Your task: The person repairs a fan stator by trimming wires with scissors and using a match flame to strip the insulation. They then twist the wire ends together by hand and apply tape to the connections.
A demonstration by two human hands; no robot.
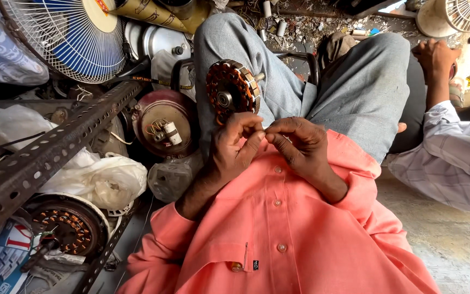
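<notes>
**Both hands pinched together below a wound stator on the lap**

While the person sits with knees up in grey trousers, a round motor stator with copper-coloured windings rests against the left thigh, tilted on edge, its centre bearing and short shaft stub facing the camera. Left hand sits just under the stator, fingers curled shut with thumb and forefinger pinched. Right hand meets it fingertip to fingertip, also pinched closed. What they grip is too fine to make out; possibly a thin wire, cannot tell. Both hands hover over the chest of an orange buttoned shirt.

Surroundings, person's left side:
- perforated steel angle bar running diagonally
- blue-bladed fan with wire guard at top
- reddish round motor housing with a small white capacitor and loose leads, just beside the left knee
- white plastic bags below the bar
- second wound stator in a casing, lower corner

Person's right side: a co-worker's arm in a pale checked sleeve, hand raised near the far knee, well apart from the person's own hands. White fan guard at the top corner.
</notes>
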